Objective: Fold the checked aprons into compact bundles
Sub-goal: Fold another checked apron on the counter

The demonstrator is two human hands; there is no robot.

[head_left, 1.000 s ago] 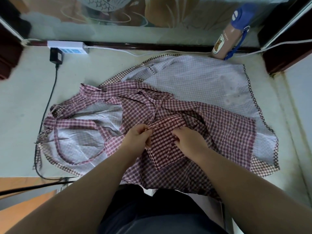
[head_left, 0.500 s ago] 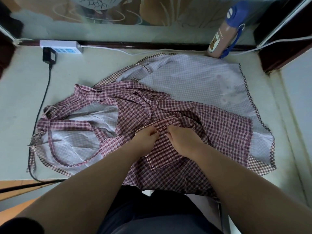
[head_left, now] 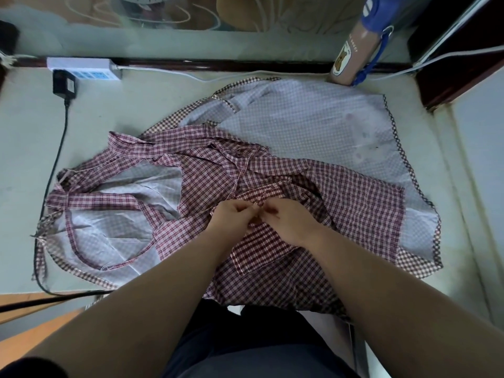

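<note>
Pale table [head_left: 114,126] against a glass-fronted back wall; power strip [head_left: 81,69] and plugged adapter [head_left: 64,84] sit at the far left corner, with the black cable [head_left: 58,148] running down the left edge, clear of the work. A bottle [head_left: 354,47] leans at the far right corner, just touching the cloth. The red checked apron [head_left: 354,211] is spread across the middle of the table, its bib and straps trailing toward the left edge and its near hem hanging over the near edge toward the lap. It lies on a paler apron [head_left: 313,118], lining up, which reaches the far right corner; I read that as queued for its own fold. The left grip [head_left: 236,218] and right grip [head_left: 289,219] are almost touching at the centre, both with fingers curled and pinched on a narrow folded flap [head_left: 261,246] of the red apron. A close pinch like that makes sense for lining up edges and setting a crease before folding on. My call: early stage, as most of the cloth is still flat and the straps are loose. The straps could snag or spill out of the bundle unless tucked in first.
</note>
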